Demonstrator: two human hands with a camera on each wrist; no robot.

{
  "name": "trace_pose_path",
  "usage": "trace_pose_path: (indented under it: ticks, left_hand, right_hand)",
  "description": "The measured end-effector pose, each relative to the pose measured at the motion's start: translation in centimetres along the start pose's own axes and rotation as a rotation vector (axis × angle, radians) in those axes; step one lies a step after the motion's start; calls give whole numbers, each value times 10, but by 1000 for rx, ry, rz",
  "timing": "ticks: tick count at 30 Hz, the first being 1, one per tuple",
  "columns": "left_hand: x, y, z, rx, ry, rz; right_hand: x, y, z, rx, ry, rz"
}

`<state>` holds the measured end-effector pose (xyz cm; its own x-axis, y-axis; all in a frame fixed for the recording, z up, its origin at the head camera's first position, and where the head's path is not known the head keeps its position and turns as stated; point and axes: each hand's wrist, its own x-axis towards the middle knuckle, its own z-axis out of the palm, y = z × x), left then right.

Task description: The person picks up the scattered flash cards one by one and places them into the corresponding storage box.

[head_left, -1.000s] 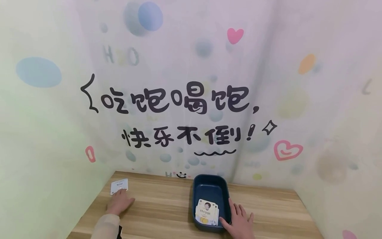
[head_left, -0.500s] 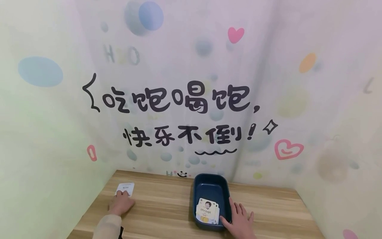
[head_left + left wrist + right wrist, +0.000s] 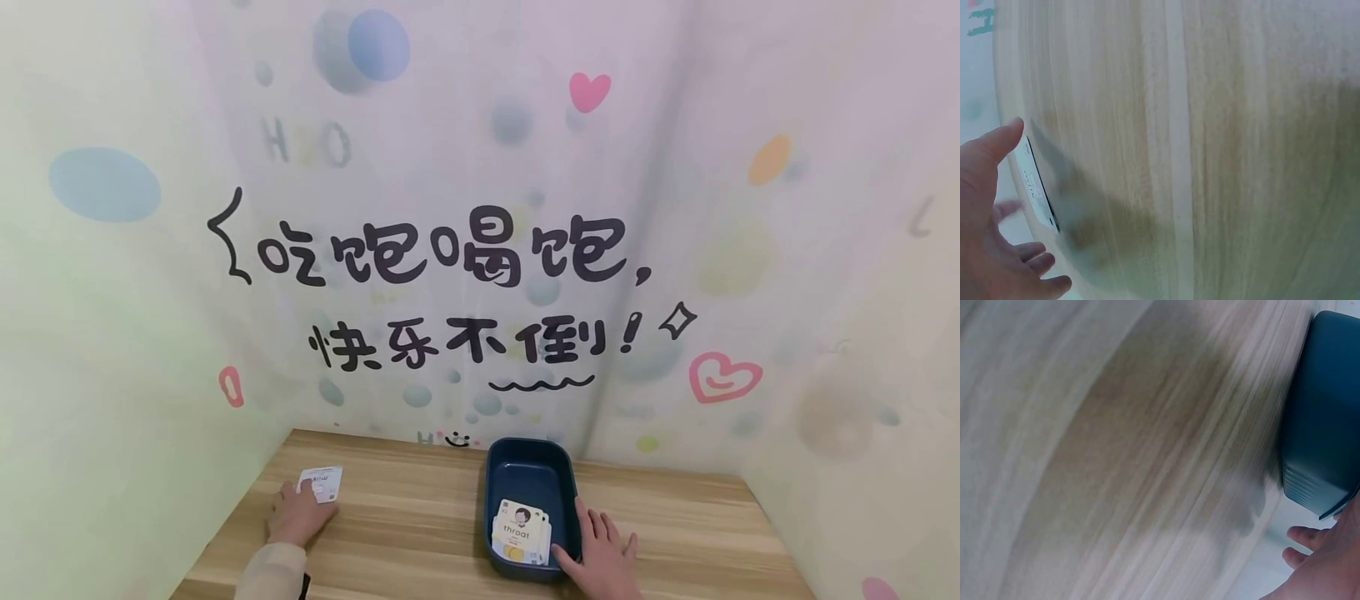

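My left hand [image 3: 297,514] is at a white-and-blue word card [image 3: 322,485], printed "milk" upside down to this view, on the left of the table. An index finger reaches over the card's face. In the left wrist view the card [image 3: 1036,184] shows at a steep slant, beside the thumb and finger; the thumb's contact with it is unclear. My right hand [image 3: 606,557] rests with spread fingers against the right side of a dark blue box [image 3: 531,450], its thumb at the near right rim. Inside the box lies a small pile of cards [image 3: 517,532], "throat" on top.
The wood-grain table [image 3: 405,517] meets a printed curtain wall [image 3: 465,150] at its back edge. Side walls of pale fabric close in at left and right. Bare tabletop lies between the left hand and the box.
The milk card has shifted to the right and slightly nearer. My left hand has changed its pose around it, the index finger now lying over the card. The right hand and box stay put.
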<state>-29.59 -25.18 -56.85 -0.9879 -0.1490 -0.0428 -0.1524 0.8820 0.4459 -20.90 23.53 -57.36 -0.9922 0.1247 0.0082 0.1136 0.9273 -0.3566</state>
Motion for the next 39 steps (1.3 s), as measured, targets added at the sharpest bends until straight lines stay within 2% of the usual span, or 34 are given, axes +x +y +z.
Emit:
trace_pose_path:
  ticks: [4, 7, 11, 15, 23, 33, 39]
  left_hand:
    - [-2, 0, 1, -23, -69, -8]
    - [-3, 1, 0, 0, -83, 15]
    - [-4, 4, 0, 48, -49, 41]
    - [-6, 10, 1, 83, -17, 31]
    - [-6, 18, 4, 41, 17, 3]
    - [-5, 17, -8, -30, 32, 106]
    - [-5, 24, -17, 25, 118, 126]
  right_hand:
    - [0, 1, 1, 0, 7, -5]
    - [0, 1, 2, 3, 14, -9]
    - [1, 1, 2, 6, 20, -13]
    - [0, 1, 1, 6, 21, -13]
    - [-1, -1, -1, 5, 14, -9]
    - [-2, -2, -2, 11, 11, 1]
    - [-2, -3, -1, 17, 13, 0]
